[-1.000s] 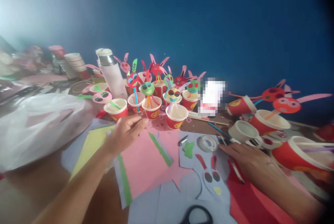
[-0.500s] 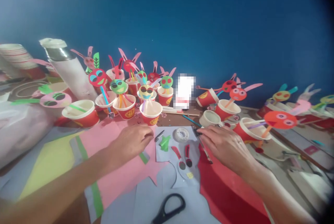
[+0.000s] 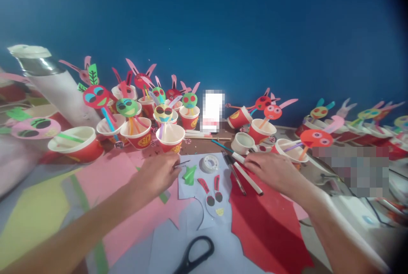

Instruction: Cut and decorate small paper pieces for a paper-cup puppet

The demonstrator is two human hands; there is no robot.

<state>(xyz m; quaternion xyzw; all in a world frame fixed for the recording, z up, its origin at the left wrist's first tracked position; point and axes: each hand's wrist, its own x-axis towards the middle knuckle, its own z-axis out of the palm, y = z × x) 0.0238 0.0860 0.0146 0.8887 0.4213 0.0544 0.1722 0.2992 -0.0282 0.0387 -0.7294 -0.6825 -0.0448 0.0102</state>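
My left hand [image 3: 161,171] rests over the pink paper, fingers closed around a slim dark pointed tool [image 3: 182,164] whose tip sticks out toward the right. My right hand [image 3: 274,166] is bent over the red paper [image 3: 267,223], its fingertips at the end of a white marker [image 3: 238,158]. A second white marker [image 3: 249,179] and a dark pen [image 3: 235,174] lie just left of it. Between my hands, pale paper bears a tape roll [image 3: 210,164], a green paper scrap [image 3: 189,175], and a rabbit face of red ears [image 3: 204,185], dark eyes [image 3: 211,201] and a yellow mouth piece [image 3: 219,212].
Black-handled scissors [image 3: 199,252] lie at the front. Several red paper cups [image 3: 170,138] with paper rabbit heads line the back. A white cup [image 3: 243,143] stands behind my right hand, a white flask [image 3: 60,89] at the left. Yellow paper [image 3: 38,218] spreads on the left.
The view has turned to the right. My left hand has moved onto the slim dark tool that lay beside it. My right hand has shifted right, and white markers now show beside it.
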